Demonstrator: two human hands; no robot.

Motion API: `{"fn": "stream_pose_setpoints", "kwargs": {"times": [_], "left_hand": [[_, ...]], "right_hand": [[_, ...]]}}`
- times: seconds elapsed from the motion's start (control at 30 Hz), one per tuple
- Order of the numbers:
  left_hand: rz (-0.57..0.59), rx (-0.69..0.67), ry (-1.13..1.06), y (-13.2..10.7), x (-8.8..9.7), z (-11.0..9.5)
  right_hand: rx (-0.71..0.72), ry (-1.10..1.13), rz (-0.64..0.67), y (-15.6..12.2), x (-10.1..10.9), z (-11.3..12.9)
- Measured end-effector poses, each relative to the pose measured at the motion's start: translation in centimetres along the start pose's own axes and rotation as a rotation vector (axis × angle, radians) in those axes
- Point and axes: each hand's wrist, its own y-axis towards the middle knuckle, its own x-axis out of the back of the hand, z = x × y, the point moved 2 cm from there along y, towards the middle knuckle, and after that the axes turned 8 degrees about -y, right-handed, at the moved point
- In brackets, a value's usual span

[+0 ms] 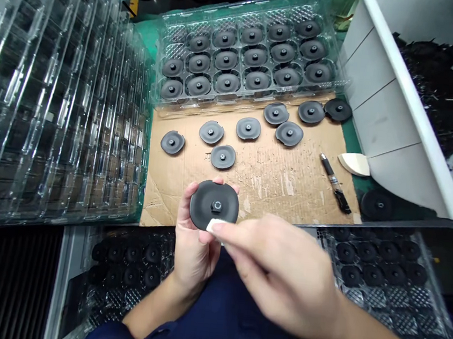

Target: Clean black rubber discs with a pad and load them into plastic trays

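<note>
My left hand [196,247] grips a dark grey oval plastic part [207,200] by its edges, its raised centre post facing up. Over the part's near edge, my right hand [280,272] is closed, with a white covering or small cloth [216,225] at its index fingertip, touching the part; which of the two it is I cannot tell. Beyond my hands, several similar oval parts [223,157] lie loose on a cardboard sheet [175,196]. A black pen [335,183] lies on the cardboard's right side.
A clear tray [217,104] at the back holds rows of oval parts. Stacked clear trays [68,93] rise on the left. On the right stands a white bin [415,103] with black pieces, near a cream wedge [354,164]. More filled trays [383,294] sit below the table edge.
</note>
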Motion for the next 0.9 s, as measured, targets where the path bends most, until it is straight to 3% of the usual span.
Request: {"fn": "stream_pose_setpoints", "kwargs": {"times": [0.17, 0.23, 0.33, 0.4, 0.5, 0.6, 0.67, 0.73, 0.83, 0.9], "left_hand": [[-0.037, 0.02, 0.015, 0.2, 0.1, -0.3], [-0.028, 0.025, 0.014, 0.3, 0.0, -0.4], [-0.032, 0.042, 0.016, 0.4, 0.0, -0.4], [-0.036, 0.049, 0.022, 0.4, 0.0, -0.3], [-0.029, 0.037, 0.008, 0.3, -0.2, -0.1], [-0.019, 0.038, 0.009, 0.2, -0.2, 0.1], [-0.029, 0.036, 0.015, 0.2, 0.0, 0.1], [-0.039, 0.04, 0.003, 0.3, 0.4, -0.1], [-0.013, 0.106, -0.051, 0.4, 0.9, -0.3], [0.016, 0.163, -0.088, 0.3, 1.0, -0.3]], "right_hand": [[-0.293, -0.077, -0.096, -1.2, -0.9, -4.9], [-0.404, -0.086, -0.072, -2.7, -2.2, -7.4], [-0.439, -0.054, 0.027, -4.6, -4.0, -9.4], [-0.436, -0.043, 0.06, -4.9, -3.9, -8.9], [-0.437, -0.045, -0.046, -3.4, -1.5, -5.5], [-0.165, 0.011, -0.095, -1.0, 0.5, -1.4], [-0.051, 0.047, -0.039, -0.4, 0.6, -0.8], [-0.171, 0.019, -0.019, -0.9, -0.1, -2.8], [-0.439, -0.066, -0.061, -3.3, -1.7, -7.9], [-0.502, -0.081, -0.069, -4.9, -2.7, -10.5]]}}
